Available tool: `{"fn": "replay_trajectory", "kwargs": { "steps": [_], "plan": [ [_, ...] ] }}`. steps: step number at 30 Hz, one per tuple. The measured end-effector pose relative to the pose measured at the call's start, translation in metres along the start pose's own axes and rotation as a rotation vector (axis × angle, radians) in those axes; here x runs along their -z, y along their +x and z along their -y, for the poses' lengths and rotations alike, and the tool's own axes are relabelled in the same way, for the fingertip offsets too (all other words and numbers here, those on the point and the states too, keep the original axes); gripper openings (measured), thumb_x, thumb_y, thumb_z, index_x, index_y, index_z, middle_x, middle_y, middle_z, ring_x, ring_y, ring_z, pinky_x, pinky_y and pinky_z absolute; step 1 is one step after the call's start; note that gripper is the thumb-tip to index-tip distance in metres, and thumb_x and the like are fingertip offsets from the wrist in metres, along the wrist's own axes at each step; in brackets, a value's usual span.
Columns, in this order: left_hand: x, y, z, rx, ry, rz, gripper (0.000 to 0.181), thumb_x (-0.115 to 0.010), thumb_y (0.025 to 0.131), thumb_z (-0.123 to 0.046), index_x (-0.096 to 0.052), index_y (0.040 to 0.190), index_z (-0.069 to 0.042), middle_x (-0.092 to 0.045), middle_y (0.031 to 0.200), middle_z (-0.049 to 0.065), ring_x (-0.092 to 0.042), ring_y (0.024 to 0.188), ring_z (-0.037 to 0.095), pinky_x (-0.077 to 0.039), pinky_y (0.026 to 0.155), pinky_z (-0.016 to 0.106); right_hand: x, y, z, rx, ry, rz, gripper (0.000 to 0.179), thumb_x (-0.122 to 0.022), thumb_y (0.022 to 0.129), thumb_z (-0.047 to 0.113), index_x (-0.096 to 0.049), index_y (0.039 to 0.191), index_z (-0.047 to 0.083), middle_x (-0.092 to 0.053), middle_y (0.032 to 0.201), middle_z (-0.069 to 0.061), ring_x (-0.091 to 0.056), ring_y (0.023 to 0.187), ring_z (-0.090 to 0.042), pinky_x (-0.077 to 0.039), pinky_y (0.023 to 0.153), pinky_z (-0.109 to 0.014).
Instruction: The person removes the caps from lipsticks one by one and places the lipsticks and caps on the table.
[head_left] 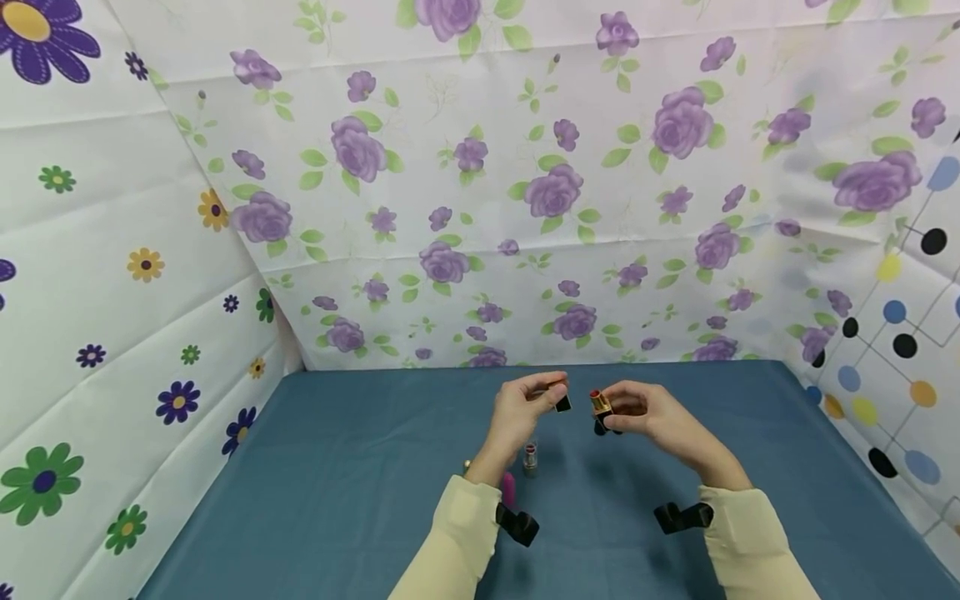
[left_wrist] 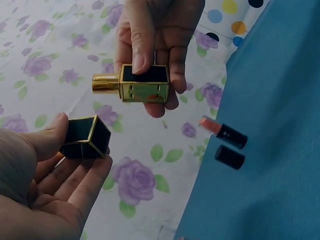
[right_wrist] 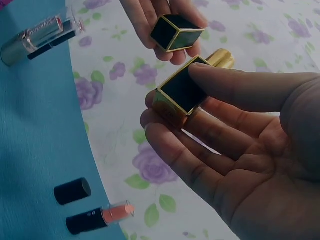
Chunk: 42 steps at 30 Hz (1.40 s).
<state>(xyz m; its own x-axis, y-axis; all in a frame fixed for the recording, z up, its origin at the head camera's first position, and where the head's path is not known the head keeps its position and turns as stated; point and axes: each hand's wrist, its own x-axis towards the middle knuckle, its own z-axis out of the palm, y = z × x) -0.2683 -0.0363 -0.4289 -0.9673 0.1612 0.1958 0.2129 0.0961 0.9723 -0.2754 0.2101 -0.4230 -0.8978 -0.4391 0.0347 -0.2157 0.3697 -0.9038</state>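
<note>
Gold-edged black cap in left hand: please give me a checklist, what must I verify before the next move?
1. Left hand holds the gold-edged cap: ok.
2. Right hand holds the gold-edged lipstick: ok.
3. Cap and lipstick are apart: ok.
4. Cap's open end faces the lipstick: cannot tell.
5. Red tip fully lowered: cannot tell; red shows in the head view.
6. Coral lipstick has its black cap on: not ok; a round black cap is beside it.

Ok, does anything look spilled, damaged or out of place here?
Nothing looks spilled or damaged. The held lipstick is merely uncapped. Slightly untidy: a loose black cylinder, perhaps a cap, sits beside the coral lipstick.
</note>
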Motion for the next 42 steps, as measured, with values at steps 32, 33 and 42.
{"fn": "replay_trajectory", "kwargs": {
  "steps": [32, 33, 42],
  "plan": [
    [-0.083, -0.011, 0.056, 0.043, 0.231, -0.050, 0.024, -0.078, 0.094, -0.014, -0.080, 0.117, -0.013, -0.076, 0.103, -0.004, -0.069, 0.089, 0.007, -0.057, 0.075, 0.025, 0.011, -0.013, -0.048, -0.144, -0.260, -0.038, 0.030, -0.078, 0.088, -0.002, -0.068, 0.116, -0.004, -0.070, 0.104, -0.012, -0.068, 0.095, -0.027, -0.058, 0.079, -0.046],
    [-0.085, -0.011, 0.058, 0.048, 0.232, -0.049, 0.024, -0.079, 0.094, -0.014, -0.080, 0.117, -0.012, -0.076, 0.103, -0.004, -0.069, 0.089, 0.007, -0.057, 0.076, 0.025, 0.009, -0.012, -0.052, -0.156, -0.270, -0.043, 0.029, -0.078, 0.088, -0.003, -0.068, 0.115, -0.004, -0.070, 0.104, -0.012, -0.068, 0.095, -0.028, -0.059, 0.079, -0.047],
    [-0.094, -0.008, 0.065, 0.065, 0.259, -0.073, 0.024, -0.080, 0.092, -0.012, -0.081, 0.116, -0.014, -0.075, 0.101, -0.004, -0.067, 0.085, 0.006, -0.056, 0.072, 0.024, -0.001, -0.004, -0.076, -0.141, -0.263, -0.140, 0.025, -0.078, 0.087, -0.004, -0.070, 0.111, -0.003, -0.069, 0.101, -0.013, -0.068, 0.092, -0.029, -0.058, 0.071, -0.042]
  ]
}}
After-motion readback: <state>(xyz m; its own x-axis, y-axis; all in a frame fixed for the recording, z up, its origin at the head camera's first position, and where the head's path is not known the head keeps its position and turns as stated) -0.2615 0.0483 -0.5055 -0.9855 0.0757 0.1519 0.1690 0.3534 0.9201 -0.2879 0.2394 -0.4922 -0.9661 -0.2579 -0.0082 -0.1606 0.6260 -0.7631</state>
